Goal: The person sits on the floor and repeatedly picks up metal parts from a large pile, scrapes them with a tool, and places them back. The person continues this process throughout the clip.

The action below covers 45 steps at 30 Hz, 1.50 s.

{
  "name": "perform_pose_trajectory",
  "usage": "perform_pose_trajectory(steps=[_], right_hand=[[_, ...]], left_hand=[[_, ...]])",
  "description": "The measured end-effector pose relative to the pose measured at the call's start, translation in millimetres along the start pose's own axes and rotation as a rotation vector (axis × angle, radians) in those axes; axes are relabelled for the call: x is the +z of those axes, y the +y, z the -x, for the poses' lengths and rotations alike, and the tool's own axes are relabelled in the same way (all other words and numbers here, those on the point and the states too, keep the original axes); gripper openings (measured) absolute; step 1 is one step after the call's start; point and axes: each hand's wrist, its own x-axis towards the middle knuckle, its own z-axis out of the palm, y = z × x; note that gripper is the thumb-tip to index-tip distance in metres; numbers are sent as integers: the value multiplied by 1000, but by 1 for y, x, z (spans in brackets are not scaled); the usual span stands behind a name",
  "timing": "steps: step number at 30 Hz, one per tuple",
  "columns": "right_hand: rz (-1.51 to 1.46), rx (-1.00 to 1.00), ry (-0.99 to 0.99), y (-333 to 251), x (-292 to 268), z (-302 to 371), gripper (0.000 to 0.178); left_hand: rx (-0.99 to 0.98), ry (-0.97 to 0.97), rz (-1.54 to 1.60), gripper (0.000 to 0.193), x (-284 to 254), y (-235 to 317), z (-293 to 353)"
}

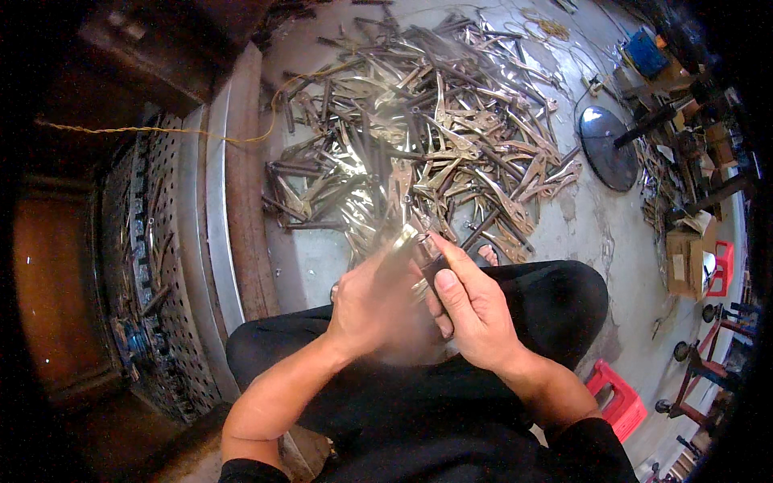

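In front of my lap, both hands are closed round a pair of locking pliers (432, 267). My right hand (483, 314) grips its dark handle, the thumb lying along it. My left hand (358, 310) holds the bright metal side; a hazy blur over the middle of the picture partly hides its fingers. Just beyond my hands, a large heap of similar locking pliers (459, 145) lies on the floor, with bright jaws and dark handles tangled together. Their finer details are washed out by glare.
A metal-edged machine frame (221, 217) with a perforated panel (173, 274) stands at my left, crossed by a yellow twisted cord (153, 130). At right are a round black base (605, 149), a cardboard box (688, 262) and a red plastic stool (618, 402).
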Motion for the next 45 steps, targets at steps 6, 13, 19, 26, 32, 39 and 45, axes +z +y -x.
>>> perform_pose_trajectory(steps=[6, 13, 19, 26, 32, 39, 45], right_hand=[[106, -15, 54, -2, 4, 0, 47], [118, -25, 96, 1, 12, 1, 50], [132, 43, 124, 2, 16, 5, 53], [270, -6, 97, -6, 17, 10, 54], [199, -28, 90, 2, 14, 14, 54], [50, -108, 131, 10, 22, 14, 55], [-335, -137, 246, 16, 58, 4, 34]], left_hand=[[59, 10, -41, 54, 1, 26, -7], [207, 84, -89, 75, 6, 17, -6], [218, 142, -149, 46, 11, 18, -5], [148, 124, -46, 38, 18, 15, -3], [181, 145, -75, 34, 22, 20, -1], [223, 215, -46, 49, 27, 15, -7], [-512, -108, 770, 39, 2, 20, -11]])
